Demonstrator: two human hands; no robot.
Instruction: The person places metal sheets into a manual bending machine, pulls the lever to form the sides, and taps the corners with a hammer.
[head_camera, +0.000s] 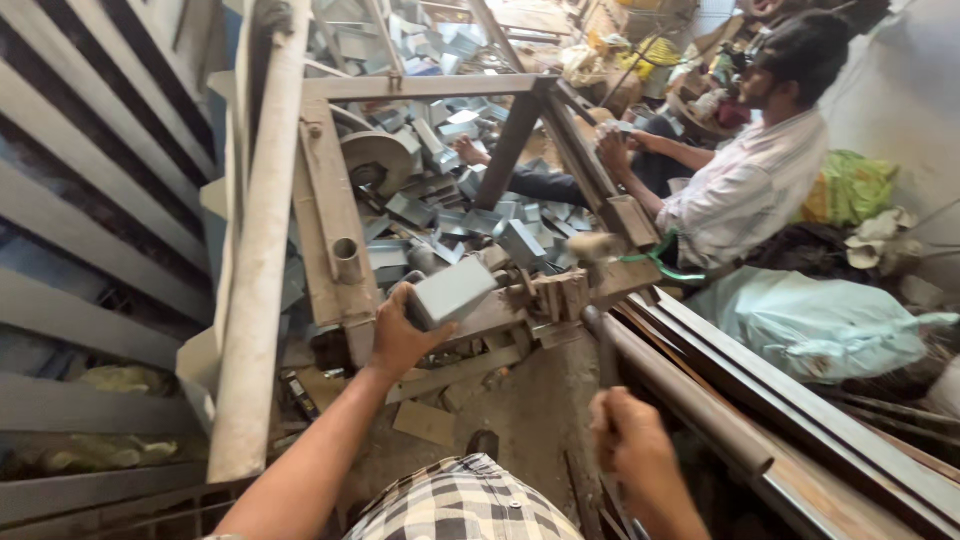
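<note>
Folded grey sheet-metal piece (452, 291), gripped by left hand (400, 335) on the press frame (330, 230); right hand (628, 445) clenched round lever handle (607, 355). Pile of shaped pieces (470, 215) lies behind; piece in hand appears not yet pressed.

Single head-worn view, looking steeply down and forward, close over a cluttered metal frame (430, 90)

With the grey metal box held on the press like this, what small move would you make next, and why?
Probably pull the long metal lever down: the left hand already holds the grey folded sheet-metal box on the press bed, and the right hand grips the lever.
</note>
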